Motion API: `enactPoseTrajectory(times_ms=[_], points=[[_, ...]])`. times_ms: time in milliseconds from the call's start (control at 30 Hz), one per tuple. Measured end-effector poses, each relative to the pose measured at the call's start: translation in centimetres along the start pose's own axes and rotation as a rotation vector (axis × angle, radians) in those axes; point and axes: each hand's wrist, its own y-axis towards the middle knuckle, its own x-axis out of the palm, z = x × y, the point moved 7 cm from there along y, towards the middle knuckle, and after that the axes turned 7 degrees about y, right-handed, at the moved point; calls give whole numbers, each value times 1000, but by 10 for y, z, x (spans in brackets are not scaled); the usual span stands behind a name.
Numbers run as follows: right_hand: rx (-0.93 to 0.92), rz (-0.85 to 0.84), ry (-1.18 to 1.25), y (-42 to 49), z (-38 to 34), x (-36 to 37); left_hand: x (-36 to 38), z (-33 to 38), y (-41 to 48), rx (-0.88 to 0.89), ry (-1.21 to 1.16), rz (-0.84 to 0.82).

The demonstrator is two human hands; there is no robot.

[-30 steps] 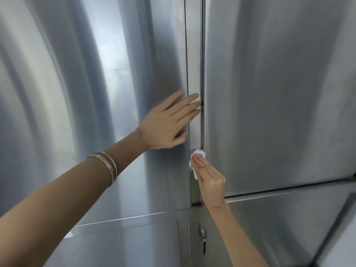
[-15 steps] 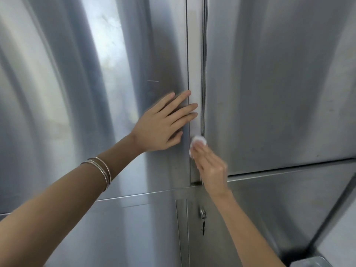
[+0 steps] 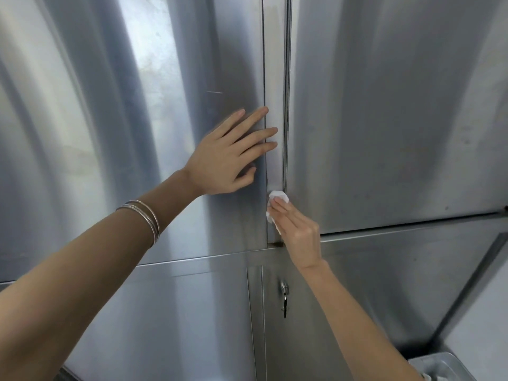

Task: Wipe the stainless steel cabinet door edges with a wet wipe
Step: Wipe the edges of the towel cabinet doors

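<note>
Two tall stainless steel cabinet doors meet at a narrow vertical edge strip (image 3: pixel 275 78) in the middle of the view. My left hand (image 3: pixel 228 155) lies flat with straight fingers on the left door (image 3: pixel 137 105), its fingertips reaching onto the strip. My right hand (image 3: pixel 301 232) is below it and presses a small folded white wet wipe (image 3: pixel 277 200) against the lower part of the strip with straight fingers. The wipe shows above and left of the fingertips; the rest is hidden under the hand.
The right door (image 3: pixel 398 105) fills the right side. Below the doors runs a horizontal ledge (image 3: pixel 384 235), and under it a lower door with a lock and hanging key (image 3: pixel 285 298). A metal container corner (image 3: pixel 439 367) shows at the bottom right.
The camera has tilted up, so the doors' lower edge sits lower in view. My right hand with the wipe has slid up the strip. My left hand stays flat on the left door.
</note>
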Motion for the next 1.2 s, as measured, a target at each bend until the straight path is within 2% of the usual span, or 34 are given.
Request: enactPoseTrajectory(times_ms=[100,300,400,500,700,867,1000,1200], points=[[48,38,11,-6,0,3,0,1,0,-1,-18,0],[111,-154,6,-42,-8,8,-6,2,3,-41,-53,-39],[198,-168,22,-39,-13,-3,-13,4,4,-75,-100,-83],[251,-121,75,-33,-14,-27,-18,1,7,-83,-143,-108],[274,29,23,16,23,-108,-31,8,57,-12,-216,-41],[138,185,-136,74,65,-177,-31,26,132,-69,-239,-70],[126,204,-241,103,103,-221,-20,43,185,-107,-212,-85],[237,189,-341,143,178,-277,14,61,269,-57,-103,-194]])
